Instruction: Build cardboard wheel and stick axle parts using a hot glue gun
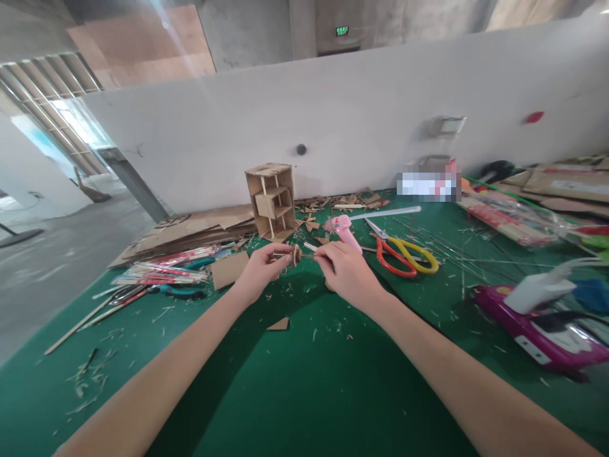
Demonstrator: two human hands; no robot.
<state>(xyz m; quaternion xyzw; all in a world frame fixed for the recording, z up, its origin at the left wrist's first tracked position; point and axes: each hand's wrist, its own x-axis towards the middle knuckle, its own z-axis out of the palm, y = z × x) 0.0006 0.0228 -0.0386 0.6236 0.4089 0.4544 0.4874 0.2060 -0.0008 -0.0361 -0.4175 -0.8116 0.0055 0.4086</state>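
Note:
Between my two hands is a small round cardboard piece [297, 255] with a thin stick running through it. My left hand [261, 270] pinches it from the left, thumb and fingers closed. On the other side, my right hand [348, 273] has its fingertips closed on the thin stick [309, 256]. Just behind the right hand lies a pink glue gun [349, 233] with a clear glue stick [387, 214] in its back. A cardboard shelf-like frame [271, 202] with pale stick posts stands upright beyond my left hand.
Orange-and-yellow-handled scissors [406, 257] lie right of the glue gun. A purple power strip [537, 330] with plugs sits at the right. Bundled sticks [162, 270], teal-handled pliers [183, 292] and stacked cardboard [190, 228] are at left. Scraps litter the green table [295, 387].

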